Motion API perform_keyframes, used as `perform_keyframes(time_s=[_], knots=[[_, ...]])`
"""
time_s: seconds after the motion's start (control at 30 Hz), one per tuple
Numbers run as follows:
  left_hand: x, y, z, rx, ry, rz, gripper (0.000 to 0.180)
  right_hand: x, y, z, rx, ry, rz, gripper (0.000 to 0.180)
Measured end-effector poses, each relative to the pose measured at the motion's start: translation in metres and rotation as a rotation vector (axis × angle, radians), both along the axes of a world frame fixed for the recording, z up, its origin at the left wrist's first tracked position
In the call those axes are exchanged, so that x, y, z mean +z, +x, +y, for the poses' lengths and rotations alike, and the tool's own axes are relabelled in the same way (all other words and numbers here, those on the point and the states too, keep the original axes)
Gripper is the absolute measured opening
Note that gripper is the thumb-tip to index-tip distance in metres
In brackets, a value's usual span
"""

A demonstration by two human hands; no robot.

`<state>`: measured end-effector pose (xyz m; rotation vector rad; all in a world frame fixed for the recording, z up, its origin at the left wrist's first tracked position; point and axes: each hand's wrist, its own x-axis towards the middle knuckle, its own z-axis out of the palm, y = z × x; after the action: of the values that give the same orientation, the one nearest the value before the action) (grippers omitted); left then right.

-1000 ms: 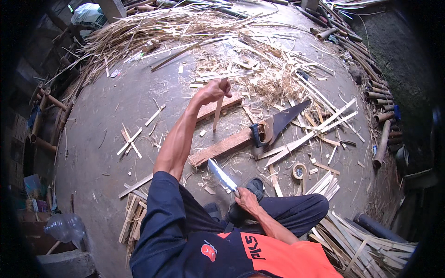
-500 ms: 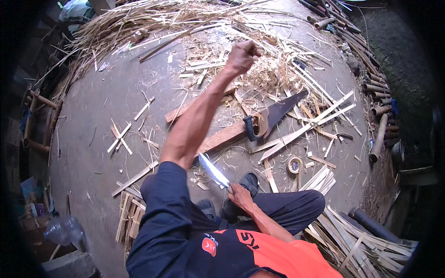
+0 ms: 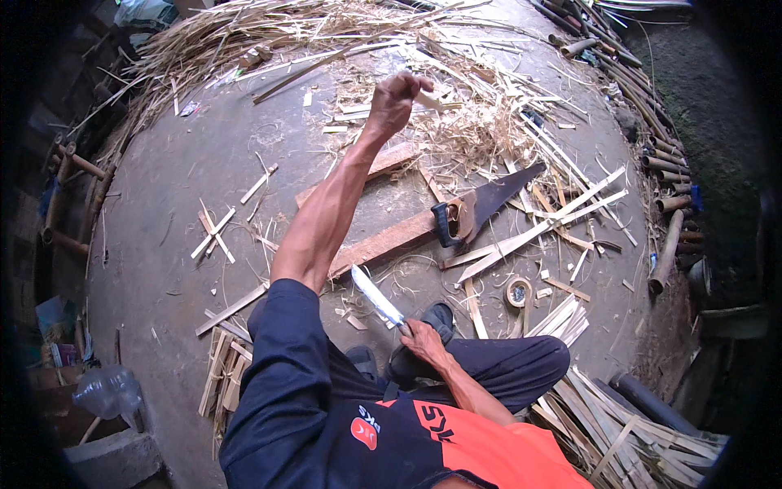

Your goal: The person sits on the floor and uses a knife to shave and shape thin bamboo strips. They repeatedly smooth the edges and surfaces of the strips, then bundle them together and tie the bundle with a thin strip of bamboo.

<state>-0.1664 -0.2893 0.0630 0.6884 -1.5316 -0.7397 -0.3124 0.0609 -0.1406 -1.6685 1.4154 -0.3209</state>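
My left hand (image 3: 397, 99) is stretched far forward, above the heap of shavings (image 3: 472, 126). Its fingers are curled, and a pale sliver shows just beside the fingertips; whether they grip it I cannot make out. Close to my knees, my right hand (image 3: 423, 340) is wrapped round the handle of a knife (image 3: 376, 297), its broad bright blade pointing forward and left. Ahead of the blade lies a wooden plank (image 3: 379, 244), with a handsaw (image 3: 489, 201) resting by its right end. A second, shorter board (image 3: 391, 161) lies partly behind my left forearm.
A tape roll (image 3: 518, 291) lies right of my feet. Bundles of split bamboo strips (image 3: 603, 424) sit at my right, with more slats (image 3: 221, 379) at my left. Long strips (image 3: 204, 61) are piled at the far left; bamboo poles (image 3: 668, 179) line the right wall.
My left hand has moved a little left and its fingers point more to the right, with a pale sliver now visible there. The knife in my right hand stays nearly still.
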Motion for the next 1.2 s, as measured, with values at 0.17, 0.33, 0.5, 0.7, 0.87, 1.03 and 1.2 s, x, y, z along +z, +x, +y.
perform_keyframes(time_s=[0.17, 0.33, 0.5, 0.7, 0.87, 1.03, 1.2], knots=[[0.03, 0.025, 0.023, -0.275, 0.415, -0.345, 0.014, 0.003, 0.001, 0.001, 0.021, 0.051, 0.041, 0.026], [-0.024, 0.029, 0.036, 0.053, 0.518, -0.588, 0.017, 0.005, -0.001, 0.0, 0.101, 0.055, 0.081, 0.033], [-0.083, -0.061, 0.036, 0.313, 0.333, -0.353, 0.021, 0.003, 0.007, 0.004, 0.032, -0.029, 0.034, 0.028], [-0.004, -0.08, -0.009, 0.271, 0.138, 0.257, 0.024, -0.004, 0.001, 0.012, 0.069, -0.047, 0.073, 0.033], [0.067, -0.014, 0.001, 0.172, -0.182, 0.072, 0.025, -0.004, 0.001, 0.008, 0.08, -0.018, 0.115, 0.032], [0.039, 0.047, 0.076, 0.001, 0.349, -0.293, 0.017, 0.002, -0.001, 0.009, 0.122, -0.06, 0.1, 0.029], [0.008, 0.112, 0.145, 0.0, 0.497, -0.17, 0.022, -0.023, 0.004, 0.007, 0.208, -0.255, 0.255, 0.02]])
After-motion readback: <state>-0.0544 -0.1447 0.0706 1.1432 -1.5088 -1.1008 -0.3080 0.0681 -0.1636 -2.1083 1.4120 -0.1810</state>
